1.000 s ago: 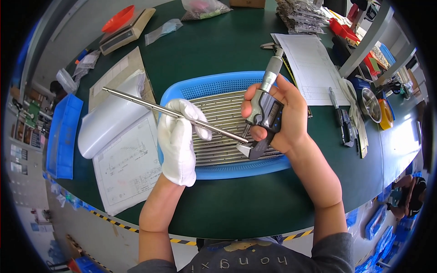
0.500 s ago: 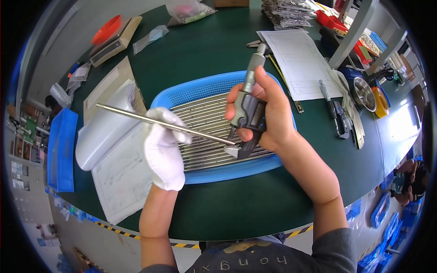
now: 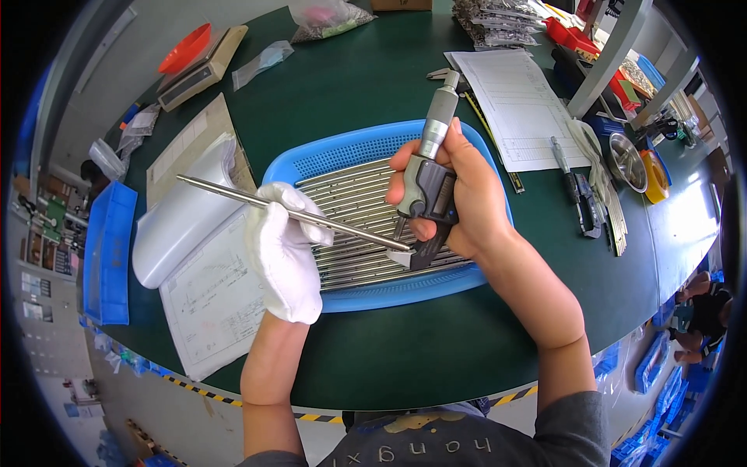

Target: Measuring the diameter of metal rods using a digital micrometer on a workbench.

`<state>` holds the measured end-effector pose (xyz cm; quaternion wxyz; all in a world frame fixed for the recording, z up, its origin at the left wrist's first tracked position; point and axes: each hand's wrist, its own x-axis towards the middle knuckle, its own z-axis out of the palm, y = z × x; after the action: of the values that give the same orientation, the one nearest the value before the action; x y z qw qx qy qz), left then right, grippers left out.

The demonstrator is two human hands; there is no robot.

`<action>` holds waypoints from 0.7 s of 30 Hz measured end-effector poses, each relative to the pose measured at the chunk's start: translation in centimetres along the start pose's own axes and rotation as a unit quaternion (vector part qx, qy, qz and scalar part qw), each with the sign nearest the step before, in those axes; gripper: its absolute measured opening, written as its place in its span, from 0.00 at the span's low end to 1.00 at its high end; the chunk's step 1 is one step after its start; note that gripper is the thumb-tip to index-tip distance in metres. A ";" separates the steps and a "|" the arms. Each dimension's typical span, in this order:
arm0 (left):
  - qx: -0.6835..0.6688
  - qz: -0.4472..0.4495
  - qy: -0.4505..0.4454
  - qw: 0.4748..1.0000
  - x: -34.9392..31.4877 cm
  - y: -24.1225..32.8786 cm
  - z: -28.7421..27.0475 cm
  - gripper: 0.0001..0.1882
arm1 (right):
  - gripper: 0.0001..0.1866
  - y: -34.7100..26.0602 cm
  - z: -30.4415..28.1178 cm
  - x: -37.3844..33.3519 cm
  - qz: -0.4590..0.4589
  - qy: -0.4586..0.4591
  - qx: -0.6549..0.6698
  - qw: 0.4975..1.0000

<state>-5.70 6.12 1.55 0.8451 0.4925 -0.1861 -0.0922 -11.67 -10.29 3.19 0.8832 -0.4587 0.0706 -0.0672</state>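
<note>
In a white glove, my left hand [image 3: 285, 253] pinches a slim metal rod [image 3: 226, 190] that slants down to the right. My bare right hand [image 3: 475, 191] is wrapped round a grey digital micrometer [image 3: 424, 183], its barrel pointing up and away. The rod's right end lies at the micrometer's jaws; whether both jaws touch it I cannot tell. Below both hands, a blue perforated basket [image 3: 373, 302] holds many similar metal rods [image 3: 350, 189] lying side by side.
Left of the basket lie drawing sheets [image 3: 214, 300], a rolled plastic sheet [image 3: 175, 226] and a blue tray [image 3: 107, 257]. On the right are a printed form [image 3: 513, 109], a second micrometer [image 3: 580, 198] and a metal bowl [image 3: 622, 156]. A scale [image 3: 204, 68] stands at the far left.
The whole scene has shifted slightly in view. The rod's end stays at the micrometer's jaws, and both hands keep their hold.
</note>
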 end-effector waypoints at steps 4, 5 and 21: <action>0.007 0.007 -0.033 0.999 0.1 -0.3 -0.3 0.09 | 0.31 -0.2 -0.2 0.0 0.019 -0.004 0.019 1.000; -0.001 0.016 -0.051 0.999 0.2 -0.4 -0.4 0.09 | 0.31 -0.2 -0.3 0.0 0.019 -0.004 0.020 1.000; 0.016 -0.003 -0.057 0.998 -0.4 -0.7 -0.3 0.12 | 0.31 0.3 -0.4 -0.4 -0.003 0.012 0.050 0.999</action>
<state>-5.91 6.17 0.75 0.8250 0.5001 -0.2343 -0.1196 -12.11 -10.37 2.72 0.9039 -0.4136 0.0760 -0.0785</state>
